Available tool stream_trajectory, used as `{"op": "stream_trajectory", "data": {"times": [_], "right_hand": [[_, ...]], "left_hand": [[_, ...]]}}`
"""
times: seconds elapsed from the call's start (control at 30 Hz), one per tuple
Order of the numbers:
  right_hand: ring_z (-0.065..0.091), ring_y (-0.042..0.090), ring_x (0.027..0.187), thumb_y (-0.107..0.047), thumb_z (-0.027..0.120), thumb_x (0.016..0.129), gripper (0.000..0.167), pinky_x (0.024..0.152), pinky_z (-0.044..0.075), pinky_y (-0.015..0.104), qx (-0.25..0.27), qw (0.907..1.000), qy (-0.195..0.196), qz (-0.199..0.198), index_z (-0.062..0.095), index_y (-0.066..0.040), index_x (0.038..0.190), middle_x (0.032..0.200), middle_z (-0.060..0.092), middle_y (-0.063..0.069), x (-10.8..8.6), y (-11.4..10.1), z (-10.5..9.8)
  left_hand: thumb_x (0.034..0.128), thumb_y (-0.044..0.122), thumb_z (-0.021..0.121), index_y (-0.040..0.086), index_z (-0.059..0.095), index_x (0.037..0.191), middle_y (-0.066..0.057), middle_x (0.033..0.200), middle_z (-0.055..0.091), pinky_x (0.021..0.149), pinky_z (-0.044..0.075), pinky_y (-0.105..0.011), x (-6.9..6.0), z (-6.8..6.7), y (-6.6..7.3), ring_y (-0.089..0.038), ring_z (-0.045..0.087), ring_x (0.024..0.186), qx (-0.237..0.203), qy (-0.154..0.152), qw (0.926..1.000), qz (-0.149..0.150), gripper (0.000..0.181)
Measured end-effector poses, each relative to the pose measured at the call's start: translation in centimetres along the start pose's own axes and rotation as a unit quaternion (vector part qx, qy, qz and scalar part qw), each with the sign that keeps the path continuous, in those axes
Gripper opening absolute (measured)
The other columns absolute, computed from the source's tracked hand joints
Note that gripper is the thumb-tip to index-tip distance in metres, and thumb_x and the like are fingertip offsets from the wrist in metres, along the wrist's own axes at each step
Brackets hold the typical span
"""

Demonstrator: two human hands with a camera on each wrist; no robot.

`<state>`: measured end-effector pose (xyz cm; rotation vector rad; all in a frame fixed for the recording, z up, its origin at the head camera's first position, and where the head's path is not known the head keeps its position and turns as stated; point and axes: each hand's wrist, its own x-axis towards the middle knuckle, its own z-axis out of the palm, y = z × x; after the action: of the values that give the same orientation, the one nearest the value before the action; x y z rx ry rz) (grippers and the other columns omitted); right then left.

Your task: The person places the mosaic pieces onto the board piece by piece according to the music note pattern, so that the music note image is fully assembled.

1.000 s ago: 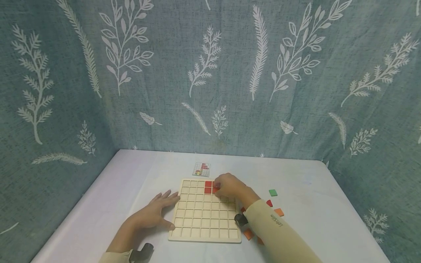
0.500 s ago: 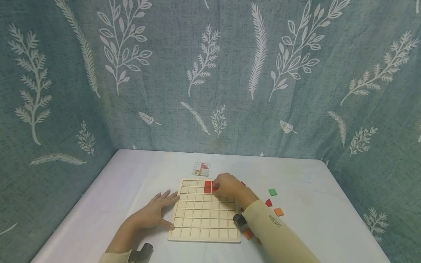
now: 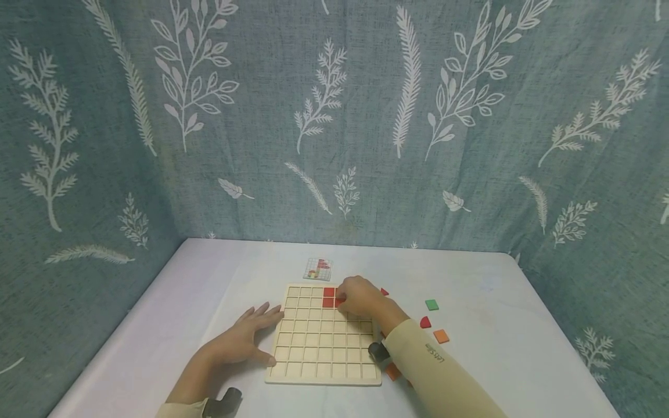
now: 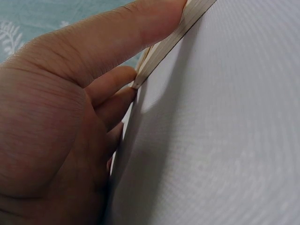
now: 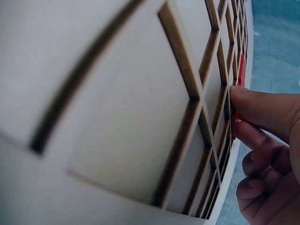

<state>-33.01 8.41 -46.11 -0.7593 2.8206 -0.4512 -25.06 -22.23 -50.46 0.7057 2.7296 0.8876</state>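
Note:
A pale wooden grid board (image 3: 324, 348) lies flat on the white table. Red square tiles (image 3: 328, 298) sit in cells near its far edge. Over the far right cells is my right hand (image 3: 360, 299). Its thumb and index finger pinch a red tile (image 5: 235, 131) at the board, in the right wrist view; the fingers partly hide it, and the other fingers curl in. My left hand (image 3: 243, 339) lies beside the board with fingers spread, thumb and fingertips touching its left edge. The left wrist view shows that thumb (image 4: 140, 28) along the wooden edge.
Behind the board lies a small printed card (image 3: 317, 269) with a coloured grid picture. To the right are a green tile (image 3: 431, 305), a red rounded piece (image 3: 425, 322) and an orange tile (image 3: 441, 336). More orange pieces (image 3: 392, 371) lie partly under the right sleeve.
Both hands keep nearly the same places on the board. The head view has drifted slightly, and a red piece behind the right wrist now shows more plainly.

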Motion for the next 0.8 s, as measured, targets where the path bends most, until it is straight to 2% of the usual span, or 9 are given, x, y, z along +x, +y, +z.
{"op": "stream_trajectory", "data": {"times": [0.2,0.27,0.53,0.7,0.8], "right_hand": [[0.060,0.018,0.094,-0.024,0.074,0.086,0.021,0.081,0.053,0.034,-0.005,1.0000,0.001,-0.003,0.074,-0.014,0.105,0.100,0.063,-0.002,-0.2,-0.1,0.0],[0.059,0.017,0.090,-0.023,0.073,0.086,0.015,0.079,0.053,0.034,-0.010,0.9999,0.000,-0.009,0.075,-0.016,0.099,0.097,0.063,-0.003,-0.2,-0.1,0.0],[0.060,0.019,0.096,-0.023,0.073,0.085,0.019,0.085,0.052,0.036,-0.032,0.9993,0.007,-0.018,0.075,-0.017,0.103,0.100,0.064,-0.003,-0.2,0.0,-0.1],[0.062,0.018,0.095,-0.023,0.075,0.083,0.024,0.087,0.052,0.034,-0.007,0.9997,0.022,-0.007,0.075,-0.017,0.105,0.098,0.065,-0.005,-0.3,0.7,-0.2],[0.061,0.021,0.103,-0.022,0.073,0.083,0.025,0.093,0.050,0.038,0.030,0.9989,0.025,0.025,0.075,-0.015,0.107,0.101,0.065,-0.004,-0.5,1.2,-0.6]], "left_hand": [[0.0572,0.057,0.082,0.010,0.041,0.149,-0.010,0.157,0.028,0.116,-0.002,-0.055,0.0,0.0,0.0,-0.035,0.009,0.147,-0.004,0.000,1.0000,0.003,0.111],[0.0571,0.057,0.082,0.010,0.041,0.149,-0.010,0.157,0.028,0.116,-0.002,-0.055,0.0,0.0,0.0,-0.035,0.009,0.147,-0.004,0.000,1.0000,0.003,0.111],[0.0573,0.058,0.082,0.010,0.041,0.148,-0.009,0.157,0.029,0.116,-0.002,-0.055,-0.1,0.0,-0.1,-0.035,0.009,0.147,-0.003,0.002,1.0000,0.004,0.111],[0.0569,0.058,0.082,0.011,0.042,0.149,-0.008,0.157,0.030,0.116,-0.002,-0.056,0.0,0.1,-0.2,-0.035,0.009,0.147,-0.003,0.001,1.0000,-0.001,0.110],[0.0567,0.057,0.082,0.012,0.042,0.148,-0.008,0.157,0.030,0.116,-0.002,-0.055,0.0,0.1,-0.2,-0.035,0.009,0.147,-0.002,0.001,1.0000,-0.005,0.110]]}}
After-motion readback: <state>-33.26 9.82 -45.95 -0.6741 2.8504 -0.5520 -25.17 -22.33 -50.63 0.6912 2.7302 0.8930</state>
